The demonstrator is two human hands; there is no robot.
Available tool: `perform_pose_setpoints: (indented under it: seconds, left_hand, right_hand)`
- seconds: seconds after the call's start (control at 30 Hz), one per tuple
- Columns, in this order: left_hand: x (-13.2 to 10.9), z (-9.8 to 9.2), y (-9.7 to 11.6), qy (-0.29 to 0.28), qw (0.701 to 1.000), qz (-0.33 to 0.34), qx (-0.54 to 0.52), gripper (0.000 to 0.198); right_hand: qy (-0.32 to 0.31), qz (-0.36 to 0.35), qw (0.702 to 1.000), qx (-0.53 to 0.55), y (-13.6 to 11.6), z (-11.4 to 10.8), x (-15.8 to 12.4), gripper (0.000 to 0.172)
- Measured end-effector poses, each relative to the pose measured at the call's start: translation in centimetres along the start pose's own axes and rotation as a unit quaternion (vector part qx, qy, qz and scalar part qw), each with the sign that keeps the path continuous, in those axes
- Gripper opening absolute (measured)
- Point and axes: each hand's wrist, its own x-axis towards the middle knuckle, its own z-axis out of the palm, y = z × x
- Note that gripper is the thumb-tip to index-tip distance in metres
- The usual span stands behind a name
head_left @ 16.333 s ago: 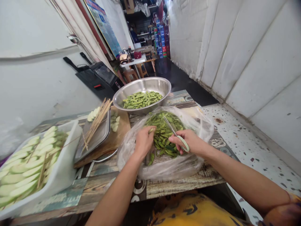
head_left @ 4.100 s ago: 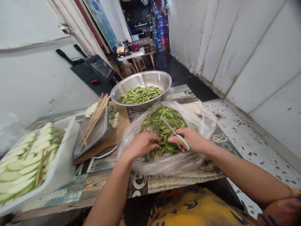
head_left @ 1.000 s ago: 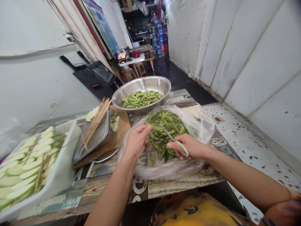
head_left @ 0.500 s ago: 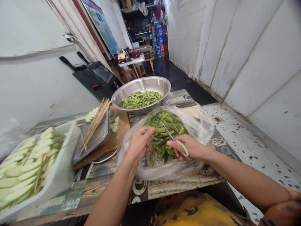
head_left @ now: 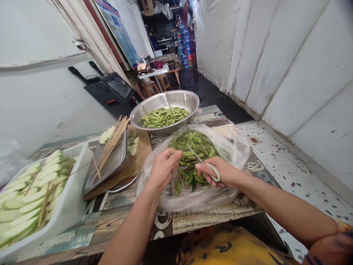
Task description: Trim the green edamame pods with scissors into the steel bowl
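1. White tub (head_left: 75, 195), lower left of the frame: holds pale green vegetable slices (head_left: 24, 206) threaded on sticks, filled close to the rim.
2. Metal tray (head_left: 117, 162), left of centre: rests on a wooden board (head_left: 139, 160) and carries a loose bundle of bamboo skewers (head_left: 110, 145). A few cut slices lie beside the tray on the board.
3. Left hand (head_left: 162, 171), centre: grip closed, fingertips pinching one pod (head_left: 188, 153) at the near left edge of the heap, inside the bag.
4. Steel bowl (head_left: 191, 101), centre top, at the far side of the bench (head_left: 193, 217): holds a shallow layer of bean pods (head_left: 165, 116) that covers only the bottom. By appearance this is the finished share.
5. Plastic bag (head_left: 238, 147), centre, just in front of the bowl: lies open on the bench with a thick heap of pods (head_left: 194, 140) inside. Judged by bulk, this larger share is what is left to handle.
6. Scissors (head_left: 205, 165), right of centre: green handle loop in the palm, blades pointing up and left over the heap towards the pinched pod. Whether the blades touch it cannot be told.
7. Right hand (head_left: 224, 173), right of centre: grip closed round the scissors handle, resting low on the near side of the bag.
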Motion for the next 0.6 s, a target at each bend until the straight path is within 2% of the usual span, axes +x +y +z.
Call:
perform_pose_setpoints:
  seconds: [0.17, 0.3, 0.5, 0.6]
  left_hand:
    - [-0.01, 0.16, 0.48, -0.014, 1.0, -0.016, -0.021, 0.029]
    - [0.05, -0.14, 0.29, -0.038, 0.999, -0.03, 0.004, 0.029]
    - [-0.02, -0.11, -0.27, -0.04, 0.995, -0.043, 0.074, 0.035]
    - [-0.18, 0.06, -0.34, -0.058, 0.993, -0.052, 0.092, 0.034]
  right_hand:
    - [0.014, -0.007, 1.0, -0.003, -0.05, -0.2, 0.15, 0.04]
    - [-0.013, -0.037, 0.999, -0.004, -0.07, -0.44, 0.08, 0.042]
    - [-0.051, -0.03, 0.998, -0.037, -0.45, -0.58, -0.34, 0.041]
    - [-0.059, -0.029, 0.996, -0.054, -0.58, -0.6, -0.41, 0.041]
